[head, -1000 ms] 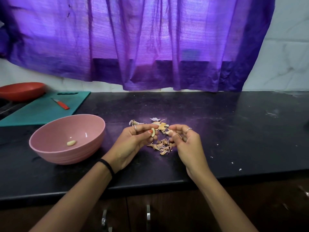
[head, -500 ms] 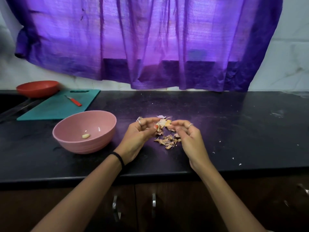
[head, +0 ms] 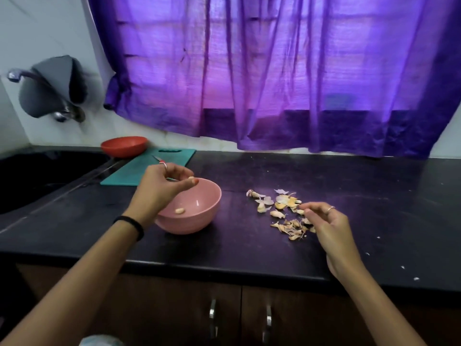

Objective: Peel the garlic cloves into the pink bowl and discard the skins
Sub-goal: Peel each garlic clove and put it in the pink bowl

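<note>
**A:** What filled the back of the scene, behind the pink bowl (head: 189,207)?

**B:** A purple curtain (head: 274,71) hung behind it, above the black countertop (head: 349,196) on which the bowl stood. To the bowl's left the counter dropped into a dark sink (head: 37,176), with a tap (head: 45,93) on the wall above it.

**A:** And close behind the bowl?

**B:** A teal cutting board (head: 139,168) lay just behind it, with a small red-handled knife (head: 159,160) on it. A red bowl (head: 124,146) sat at the board's far left corner.

**A:** Where were the hands?

**B:** The left hand (head: 159,186) hovered over the bowl's near-left rim, wearing a ring and a black wristband. Its thumb and fingertips pinched a peeled garlic clove (head: 191,179) above the bowl's back edge. The right hand (head: 326,226) was well to the right of the bowl, low over the counter, with its fingers loosely curled and its fingertips drawn together; whether they held a scrap of skin could not be told.

**A:** And the smaller things?

**B:** A scatter of garlic skins (head: 284,213) lay to the right of the bowl, just under and beside the right hand's fingertips. One peeled clove (head: 179,210) rested inside the bowl, on its bottom.
</note>
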Available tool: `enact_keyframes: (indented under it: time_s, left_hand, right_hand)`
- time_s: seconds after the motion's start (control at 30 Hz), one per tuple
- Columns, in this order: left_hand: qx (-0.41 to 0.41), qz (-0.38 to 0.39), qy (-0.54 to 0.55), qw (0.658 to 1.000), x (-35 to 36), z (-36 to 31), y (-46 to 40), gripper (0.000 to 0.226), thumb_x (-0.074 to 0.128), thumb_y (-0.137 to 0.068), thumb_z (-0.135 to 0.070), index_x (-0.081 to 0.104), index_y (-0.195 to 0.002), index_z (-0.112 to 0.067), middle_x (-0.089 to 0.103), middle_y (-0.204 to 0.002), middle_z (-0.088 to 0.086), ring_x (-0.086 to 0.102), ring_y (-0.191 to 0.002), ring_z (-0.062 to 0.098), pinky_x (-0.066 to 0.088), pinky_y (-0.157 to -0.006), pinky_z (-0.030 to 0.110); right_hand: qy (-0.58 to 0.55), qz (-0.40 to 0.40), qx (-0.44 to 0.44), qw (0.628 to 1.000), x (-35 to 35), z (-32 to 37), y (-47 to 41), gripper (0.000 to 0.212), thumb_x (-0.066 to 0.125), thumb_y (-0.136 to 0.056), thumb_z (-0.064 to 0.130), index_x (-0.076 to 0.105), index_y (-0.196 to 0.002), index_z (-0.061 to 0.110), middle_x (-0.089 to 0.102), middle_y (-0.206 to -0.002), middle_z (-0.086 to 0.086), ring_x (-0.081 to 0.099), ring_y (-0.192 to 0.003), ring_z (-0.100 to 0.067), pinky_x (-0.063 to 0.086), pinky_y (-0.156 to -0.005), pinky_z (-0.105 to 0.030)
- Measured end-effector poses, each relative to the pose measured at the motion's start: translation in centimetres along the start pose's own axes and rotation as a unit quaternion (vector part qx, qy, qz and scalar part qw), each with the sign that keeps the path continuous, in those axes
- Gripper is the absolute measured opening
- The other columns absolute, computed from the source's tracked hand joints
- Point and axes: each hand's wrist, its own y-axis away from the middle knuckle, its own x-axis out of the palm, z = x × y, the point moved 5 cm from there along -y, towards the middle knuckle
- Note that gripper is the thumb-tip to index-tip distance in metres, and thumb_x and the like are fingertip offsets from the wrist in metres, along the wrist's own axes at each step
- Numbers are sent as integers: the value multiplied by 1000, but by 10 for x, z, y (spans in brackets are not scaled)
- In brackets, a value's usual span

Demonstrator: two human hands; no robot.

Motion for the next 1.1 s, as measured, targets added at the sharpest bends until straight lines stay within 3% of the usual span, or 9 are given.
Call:
enact_keyframes:
  time_s: [0.1, 0.23, 0.4, 0.53, 0.63, 0.83, 0.9, 0.97, 1.1]
  left_hand:
    - [-13, 38, -116, 992, 2, 13, -13, 12, 81, -73, -13, 72, -80, -11, 70, -74, 13, 60, -66, 16, 49, -70, 34]
    - [0, 54, -195, 979, 12, 15, -21, 14, 80, -74, -26, 71, -72, -16, 64, -56, 0, 55, -47, 0, 39, -51, 13]
    - [51, -19, -227, 972, 17, -4, -18, 27, 66, -87, -36, 70, -76, -12, 63, -62, 1, 58, -65, 16, 39, -63, 28]
    - [180, -26, -214, 960, 30, -29, -9, 15, 66, -89, -22, 72, -84, -9, 68, -75, 2, 59, -70, 15, 38, -67, 23]
    - [302, 30, -203, 931, 52, -51, 0, 4, 69, -85, -13, 72, -85, -11, 68, -77, 2, 53, -62, 6, 38, -67, 5]
    - [360, 116, -126, 917, 103, -61, 18, 16, 60, -87, -14, 71, -99, -14, 67, -82, -3, 53, -72, 5, 36, -67, 3]
    - [324, 159, -113, 926, 124, -48, 22, 49, 54, -89, -3, 53, -130, -30, 61, -98, -10, 56, -81, 9, 41, -76, 13]
    - [279, 208, -112, 931, 144, -32, 26, 86, 52, -87, 5, 17, -143, -50, 50, -112, -8, 55, -90, 18, 47, -86, 34]
    - [255, 185, -140, 939, 165, -7, 21, 83, 56, -87, -1, 14, -143, -47, 45, -128, -3, 49, -114, 23, 42, -98, 48]
  right_hand:
    - [-9, -8, 8, 1000, -1, -1, -1, 15, 58, -92, 6, 69, -88, 15, 69, -95, 4, 60, -93, -8, 46, -82, -24]
    - [-29, -22, 11, 999, -2, 0, -1, 17, 55, -93, 1, 68, -87, 12, 66, -87, 4, 58, -73, 6, 43, -59, -6]
    - [-14, -38, 27, 999, -6, -5, -6, 25, 51, -91, -3, 68, -87, 14, 64, -97, -1, 56, -81, -4, 42, -58, -8]
    - [-26, -106, 18, 994, -16, -9, -10, 28, 47, -92, -5, 66, -97, 14, 49, -117, -1, 54, -97, -2, 39, -75, -11]
    - [-92, -124, 55, 986, -20, -13, -13, 26, 47, -93, -4, 64, -94, 17, 58, -106, 2, 55, -103, -9, 39, -81, -16]
    - [-3, -82, 37, 996, -14, -10, -20, 24, 47, -92, -2, 61, -102, 15, 57, -110, -3, 55, -91, -6, 44, -61, -7]
    - [44, -63, 8, 997, -10, -9, -25, 27, 46, -92, -2, 60, -98, 20, 55, -116, -6, 54, -101, -9, 43, -62, -4]
    - [95, -46, -12, 994, -9, -7, -30, 32, 43, -90, -5, 60, -98, 21, 54, -118, -5, 52, -101, -8, 40, -65, -2]
    - [159, -21, -39, 986, -19, -7, -39, 44, 36, -85, -14, 59, -97, 21, 55, -114, -3, 54, -94, -5, 40, -69, -2]
